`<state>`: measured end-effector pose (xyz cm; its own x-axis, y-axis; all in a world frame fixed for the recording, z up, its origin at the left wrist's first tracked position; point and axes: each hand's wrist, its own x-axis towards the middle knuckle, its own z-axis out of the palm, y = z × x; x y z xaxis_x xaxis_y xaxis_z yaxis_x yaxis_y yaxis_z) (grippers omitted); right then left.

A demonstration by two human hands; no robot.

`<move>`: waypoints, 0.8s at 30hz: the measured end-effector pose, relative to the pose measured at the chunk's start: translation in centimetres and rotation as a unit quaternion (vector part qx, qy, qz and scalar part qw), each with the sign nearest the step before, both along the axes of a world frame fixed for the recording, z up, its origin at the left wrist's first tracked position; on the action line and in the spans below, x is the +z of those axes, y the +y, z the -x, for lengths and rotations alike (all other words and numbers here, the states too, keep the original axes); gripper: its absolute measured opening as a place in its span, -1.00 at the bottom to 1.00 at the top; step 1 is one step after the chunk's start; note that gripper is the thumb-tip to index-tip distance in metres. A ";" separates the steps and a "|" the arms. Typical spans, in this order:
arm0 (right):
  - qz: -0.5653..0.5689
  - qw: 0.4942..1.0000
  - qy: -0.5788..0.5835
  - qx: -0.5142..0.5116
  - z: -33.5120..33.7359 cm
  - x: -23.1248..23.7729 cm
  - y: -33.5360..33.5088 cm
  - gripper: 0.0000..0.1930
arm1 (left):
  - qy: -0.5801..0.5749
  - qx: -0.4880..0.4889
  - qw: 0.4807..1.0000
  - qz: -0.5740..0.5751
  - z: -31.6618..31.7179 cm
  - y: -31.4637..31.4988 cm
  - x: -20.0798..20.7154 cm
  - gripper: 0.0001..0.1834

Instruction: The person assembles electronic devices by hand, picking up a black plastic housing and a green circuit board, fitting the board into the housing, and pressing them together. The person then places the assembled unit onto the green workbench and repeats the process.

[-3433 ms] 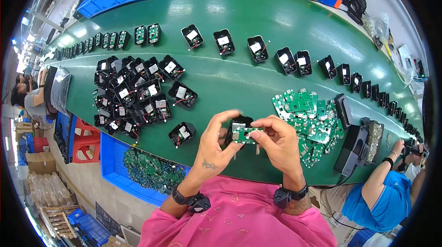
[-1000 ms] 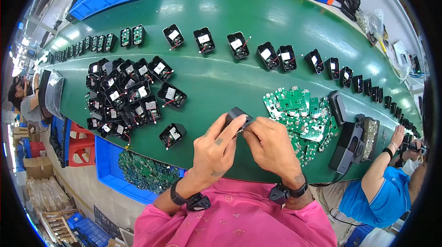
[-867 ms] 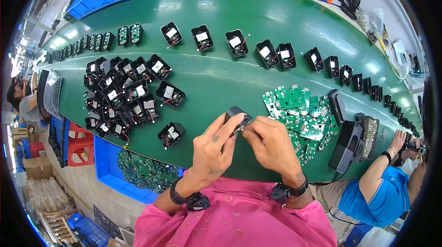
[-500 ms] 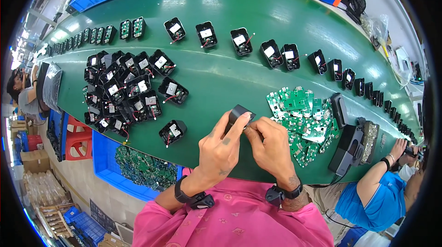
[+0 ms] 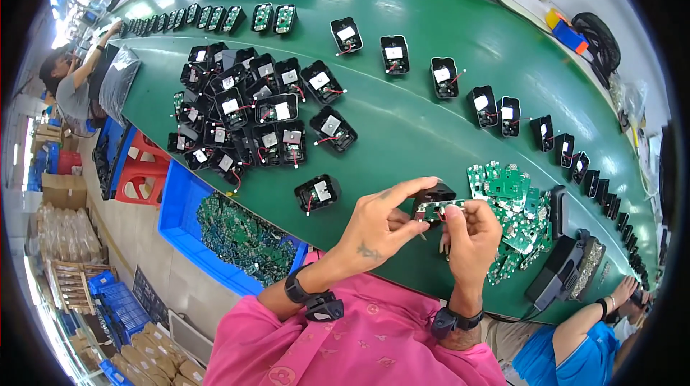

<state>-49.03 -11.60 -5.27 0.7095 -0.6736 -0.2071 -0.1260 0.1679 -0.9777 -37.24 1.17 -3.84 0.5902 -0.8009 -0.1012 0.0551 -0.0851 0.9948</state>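
Note:
My left hand grips a small black plastic housing, its index finger across the top and its thumb below. At the housing's near side, a narrow green circuit board stands edge-on, pinched in my right hand. A bit of red wire shows beside the board. Whether the board touches the housing inside is hidden by my fingers. A heap of loose green circuit boards lies just right of my right hand. Left of my left hand sits a single open black housing with a white block inside.
A large pile of black housings with red wires covers the left of the green table. Rows of housings curve along the far side. A blue bin of boards stands below the edge. Co-workers sit at both ends.
My view has shifted, so the table's things sit farther right. The housing has been turned in my left hand, and a green circuit board now shows in my right hand against it.

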 end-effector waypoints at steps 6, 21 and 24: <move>0.016 0.992 -0.123 -0.014 -0.2 0.0 1.6 -0.85 | -0.059 0.005 0.998 0.002 0.2 -0.2 -0.3 -0.36; 0.200 0.975 0.007 0.100 0.1 2.6 0.3 -0.81 | -0.181 0.070 0.979 0.056 0.7 -0.9 -3.0 -0.47; 0.267 0.957 0.019 0.111 0.0 3.1 0.4 -0.82 | -0.241 0.100 0.962 0.080 1.1 -1.2 -3.3 -0.47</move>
<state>-49.00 -11.16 -2.22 0.8457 -0.5251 0.0957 -0.1388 -0.3896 -0.9105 -38.29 0.00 -7.14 0.6816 -0.6485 0.3389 -0.4172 0.0361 0.9081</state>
